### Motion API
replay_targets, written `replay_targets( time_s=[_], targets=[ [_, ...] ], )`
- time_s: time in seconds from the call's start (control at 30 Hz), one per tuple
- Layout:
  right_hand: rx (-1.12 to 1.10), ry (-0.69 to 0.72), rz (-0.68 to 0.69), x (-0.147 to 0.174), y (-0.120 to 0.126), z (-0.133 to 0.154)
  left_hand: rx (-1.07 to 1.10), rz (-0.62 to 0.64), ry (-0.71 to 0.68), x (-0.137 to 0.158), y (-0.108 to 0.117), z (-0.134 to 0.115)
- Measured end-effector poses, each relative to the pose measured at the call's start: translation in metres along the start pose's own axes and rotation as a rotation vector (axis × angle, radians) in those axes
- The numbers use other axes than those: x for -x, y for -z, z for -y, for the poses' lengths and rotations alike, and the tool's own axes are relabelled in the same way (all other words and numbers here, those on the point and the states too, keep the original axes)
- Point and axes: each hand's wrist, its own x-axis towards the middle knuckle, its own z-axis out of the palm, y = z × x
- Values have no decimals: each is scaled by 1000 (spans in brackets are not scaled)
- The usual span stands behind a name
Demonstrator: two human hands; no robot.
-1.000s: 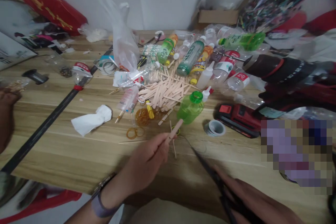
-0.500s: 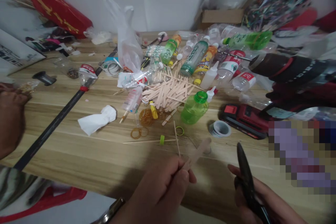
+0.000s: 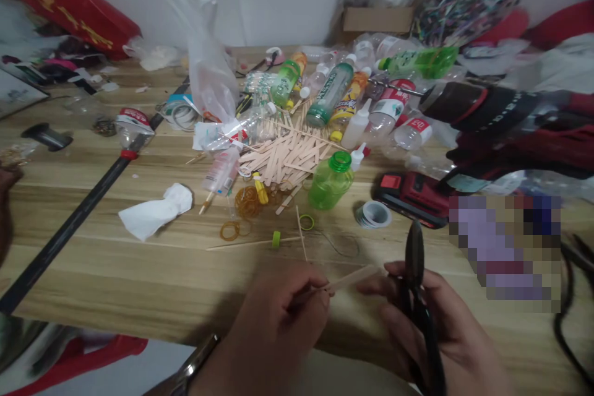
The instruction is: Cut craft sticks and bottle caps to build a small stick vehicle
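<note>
Low in the middle, my left hand (image 3: 297, 315) is closed, pinching a flat wooden craft stick (image 3: 355, 277) between thumb and fingers. The stick points right, a little blurred. My right hand (image 3: 445, 322) grips a pair of dark pliers (image 3: 415, 260), their closed jaws upward. Its fingertips are at the stick's far end; whether they touch it, I cannot tell. Beyond my hands lie a thin wooden stick (image 3: 301, 232), a longer thin stick (image 3: 245, 245), a green cap ring (image 3: 306, 221) and a small green piece (image 3: 276, 239).
A pile of craft sticks (image 3: 288, 158) lies mid-table beside a cut green bottle (image 3: 331, 182). Plastic bottles crowd behind. A power drill (image 3: 501, 117) and solder-like spool (image 3: 375, 215) are right; a dark pipe (image 3: 78, 229) and tissue (image 3: 158, 210) left. Another person's hand (image 3: 5, 210) is at the left edge.
My right hand with the pliers has moved left and up to the craft stick. The stick has tilted flatter. The view has shifted right, and the other person's hand shows less.
</note>
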Motion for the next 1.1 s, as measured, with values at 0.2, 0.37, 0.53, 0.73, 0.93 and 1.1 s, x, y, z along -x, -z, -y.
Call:
replay_targets(
  time_s=[0.2, 0.37, 0.53, 0.73, 0.93, 1.1],
  targets=[
    [-80, -33, 35, -13, -15, 20, -82, 36, 21, -5, -5, 1],
    [-127, -87, 56, -16, -20, 20, -84, 75, 71, -6, -7, 1],
    [-169, -52, 2, -14, -22, 20, 26, 102, 133, -6, -5, -3],
    [-162, -3, -34, -15, -25, 24, 275, 228, 216, -17, 0, -3],
    [-41, -35, -70, -21, -13, 19, 379, 221, 228, -19, -2, 4],
    [305, 205, 82, -18, 16, 2, 226, 126, 140, -17, 3, -1]
  ],
)
